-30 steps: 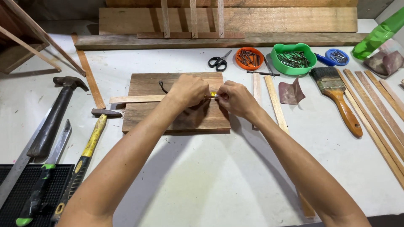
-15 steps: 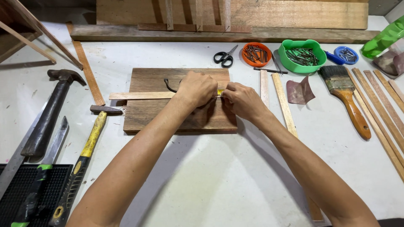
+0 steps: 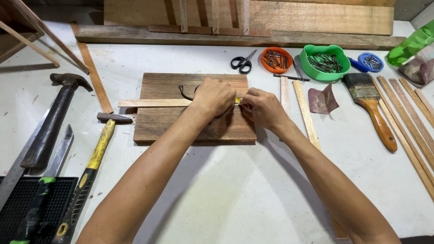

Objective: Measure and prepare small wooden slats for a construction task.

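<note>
A brown wooden board lies flat on the white table. Across it lies a thin pale wood strip, its left end overhanging the board. My left hand is closed over the strip's right part, pressing it down. My right hand pinches something small at the strip's right end, where a bit of yellow shows between the hands. A dark curved cord or hook pokes out from under my left hand. What the fingers grip is mostly hidden.
Two hammers and blades on a black mat lie left. Scissors, an orange dish of nails, a green bowl of nails, a blue lid, sandpaper, a paintbrush and several wood strips sit right. Planks line the back.
Both hands stay together on the strip, barely shifting. The view has drifted slightly, so everything sits a little lower in the frame than a second ago.
</note>
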